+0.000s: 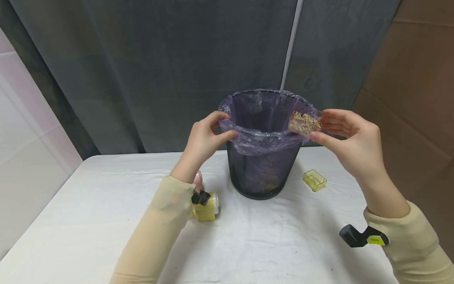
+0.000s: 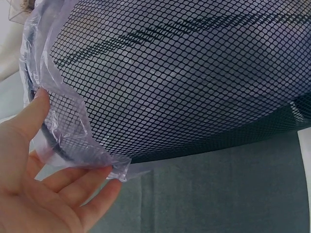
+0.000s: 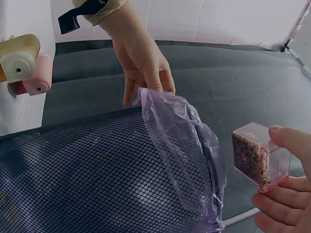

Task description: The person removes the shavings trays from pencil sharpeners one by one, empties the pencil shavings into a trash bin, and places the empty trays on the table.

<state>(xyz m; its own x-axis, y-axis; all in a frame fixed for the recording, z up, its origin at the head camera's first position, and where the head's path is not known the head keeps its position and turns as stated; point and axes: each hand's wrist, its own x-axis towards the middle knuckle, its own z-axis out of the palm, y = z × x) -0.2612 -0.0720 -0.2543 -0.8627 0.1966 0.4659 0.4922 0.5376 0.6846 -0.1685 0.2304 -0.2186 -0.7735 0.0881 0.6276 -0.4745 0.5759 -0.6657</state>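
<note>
A black mesh trash bin (image 1: pixel 264 171) stands on the table, lined with a purple plastic bag (image 1: pixel 255 145) folded over its rim. At the rim's left side, my left hand (image 1: pixel 205 136) pinches the bag's edge, the thumb outside on the fold. My right hand (image 1: pixel 360 136) holds a clear pinkish shavings box (image 1: pixel 304 124) at the right side of the bin's mouth, between thumb and fingers. Shavings are packed inside the box, as the right wrist view also shows. Whether the box touches the bag cannot be told.
An empty clear yellow box (image 1: pixel 314 181) lies right of the bin. Left of it, partly behind my left forearm, are a yellow pencil sharpener (image 1: pixel 206 212) and a pink one (image 1: pixel 198 179). A grey curtain (image 1: pixel 177 71) hangs behind the white table (image 1: pixel 106 213).
</note>
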